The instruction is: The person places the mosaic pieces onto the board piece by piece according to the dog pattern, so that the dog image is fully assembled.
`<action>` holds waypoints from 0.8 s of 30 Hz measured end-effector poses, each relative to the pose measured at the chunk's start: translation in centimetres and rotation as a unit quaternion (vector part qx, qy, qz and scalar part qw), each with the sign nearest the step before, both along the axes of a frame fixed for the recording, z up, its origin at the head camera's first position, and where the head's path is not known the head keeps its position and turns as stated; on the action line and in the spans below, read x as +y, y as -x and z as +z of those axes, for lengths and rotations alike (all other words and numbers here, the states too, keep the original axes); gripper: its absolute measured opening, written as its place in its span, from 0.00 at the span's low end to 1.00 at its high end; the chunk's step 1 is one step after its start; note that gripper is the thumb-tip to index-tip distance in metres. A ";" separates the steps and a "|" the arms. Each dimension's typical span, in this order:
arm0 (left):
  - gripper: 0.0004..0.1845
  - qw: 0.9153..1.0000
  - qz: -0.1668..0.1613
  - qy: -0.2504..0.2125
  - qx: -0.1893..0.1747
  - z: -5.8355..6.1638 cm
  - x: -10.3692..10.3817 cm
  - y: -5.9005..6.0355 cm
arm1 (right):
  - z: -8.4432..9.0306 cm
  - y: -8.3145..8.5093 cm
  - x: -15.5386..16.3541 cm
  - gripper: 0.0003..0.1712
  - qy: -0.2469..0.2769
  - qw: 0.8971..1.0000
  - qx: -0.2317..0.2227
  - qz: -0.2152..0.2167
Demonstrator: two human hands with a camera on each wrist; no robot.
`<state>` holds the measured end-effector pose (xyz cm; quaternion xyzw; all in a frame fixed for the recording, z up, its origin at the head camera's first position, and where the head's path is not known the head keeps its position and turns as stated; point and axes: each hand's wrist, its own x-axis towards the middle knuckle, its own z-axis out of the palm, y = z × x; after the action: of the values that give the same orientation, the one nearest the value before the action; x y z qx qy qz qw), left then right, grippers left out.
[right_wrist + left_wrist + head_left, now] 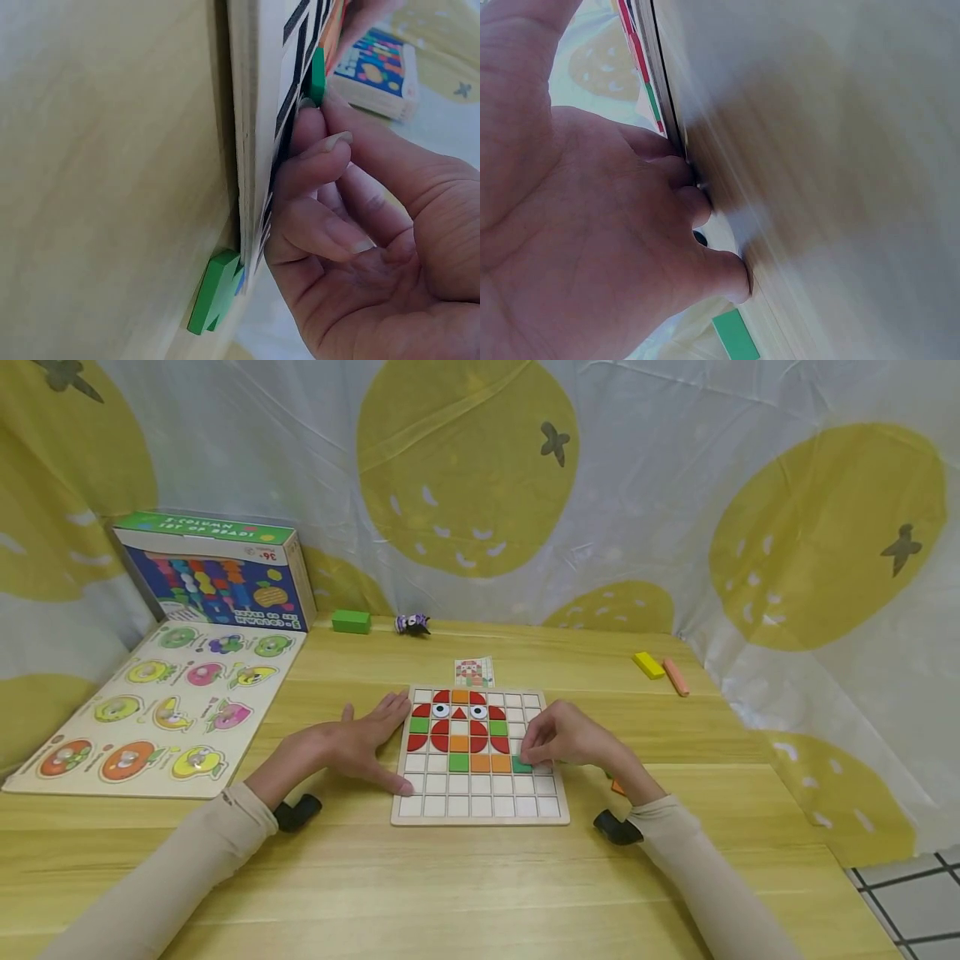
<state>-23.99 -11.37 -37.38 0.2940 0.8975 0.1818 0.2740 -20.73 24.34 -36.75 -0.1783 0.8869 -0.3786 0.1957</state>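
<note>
A square wooden grid board [480, 807] lies on the table, with red, orange, green and eye tiles forming a figure in its upper part. My left hand [360, 745] rests at its left edge, fingers spread, thumb on the lower left cells. In the left wrist view its fingertips touch the tabletop beside the board. My right hand [567, 737] pinches a green tile [318, 76] between thumb and fingers. That tile is at the right end of a row with a green tile [458, 763] and orange tiles [491, 763]. Whether it sits fully in its cell, I cannot tell.
A small pattern card [474, 672] lies behind the board. Loose green pieces [214, 292] and an orange piece [618, 787] lie near my right wrist. A fruit puzzle board [157, 693] and bead box [217, 577] stand left; yellow [648, 665] and pink blocks [676, 677] lie right.
</note>
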 end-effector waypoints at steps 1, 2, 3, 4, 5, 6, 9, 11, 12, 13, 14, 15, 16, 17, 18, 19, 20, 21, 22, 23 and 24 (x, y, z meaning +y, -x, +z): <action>0.74 1.000 0.000 0.000 -0.001 0.0 0.0 0.0 | 0.0 0.0 0.0 0.04 -0.001 1.000 0.000 -0.001; 0.74 1.000 0.000 0.001 -0.001 0.0 0.0 0.0 | -0.1 0.0 0.0 0.04 -0.001 1.000 0.001 -0.001; 0.74 1.000 0.000 0.001 -0.001 0.0 0.0 0.0 | -0.2 0.0 0.0 0.04 -0.002 1.000 0.001 -0.002; 0.74 1.000 0.000 0.001 0.000 0.0 0.1 0.0 | -0.2 0.0 0.0 0.03 -0.001 1.000 0.002 -0.001; 0.74 1.000 0.000 0.002 0.001 0.0 0.1 0.0 | -0.2 0.0 0.0 0.03 -0.001 1.000 0.002 0.000; 0.74 1.000 -0.001 0.002 0.001 0.0 0.1 0.0 | -0.2 0.1 0.0 0.03 -0.001 1.000 0.005 0.002; 0.74 1.000 -0.001 0.002 0.002 0.1 0.0 0.0 | 0.2 0.2 0.4 0.02 -0.002 1.000 0.014 -0.005; 0.74 1.000 -0.002 0.001 0.002 0.0 0.0 0.0 | 0.6 0.4 1.1 0.04 0.004 0.999 0.027 -0.019; 0.74 1.000 -0.002 0.001 0.003 0.0 0.0 0.0 | 0.8 0.5 1.5 0.05 0.008 0.999 0.038 -0.027; 0.74 1.000 -0.002 0.000 0.003 0.0 0.0 0.0 | 0.9 0.7 2.1 0.07 0.013 0.998 0.048 -0.038; 0.74 1.000 -0.003 0.000 0.003 0.0 0.0 0.0 | 1.0 0.8 2.7 0.08 0.020 0.997 0.059 -0.049; 0.74 1.000 -0.003 -0.001 0.003 0.1 0.0 0.0 | 1.1 1.0 3.2 0.09 0.025 0.995 0.070 -0.059; 0.74 1.000 -0.004 -0.001 0.003 0.1 0.0 0.0 | 1.1 1.2 3.8 0.10 0.025 0.994 0.080 -0.067; 0.74 1.000 -0.004 -0.001 0.003 0.1 0.0 -0.1 | 1.0 1.3 4.3 0.10 0.023 0.993 0.090 -0.075; 0.74 1.000 -0.004 -0.001 0.003 0.1 0.0 -0.1 | 0.8 1.5 4.8 0.10 0.019 0.992 0.097 -0.083; 0.74 1.000 -0.004 -0.001 0.002 0.1 0.0 -0.1 | 0.7 1.6 5.2 0.10 0.014 0.991 0.101 -0.090; 0.74 1.000 -0.004 -0.001 0.003 0.1 0.0 -0.1 | 0.4 1.8 5.6 0.10 0.007 0.990 0.101 -0.094; 0.74 1.000 -0.005 -0.001 0.002 0.1 0.0 -0.1 | 0.2 1.9 5.8 0.10 -0.002 0.990 0.099 -0.098; 0.74 1.000 -0.005 0.000 0.002 0.1 0.0 0.0 | -0.1 2.1 5.9 0.10 -0.009 0.991 0.094 -0.099; 0.74 1.000 -0.006 0.000 0.002 0.1 0.0 0.0 | -0.4 2.1 6.0 0.10 -0.013 0.991 0.089 -0.098; 0.74 1.000 -0.006 0.000 0.001 0.1 0.0 0.0 | -0.6 2.2 5.9 0.11 -0.018 0.992 0.082 -0.098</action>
<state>-23.97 -11.39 -37.32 0.2999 0.8960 0.1793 0.2740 -22.95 30.27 -37.35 -0.1178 0.9199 -0.3637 0.0871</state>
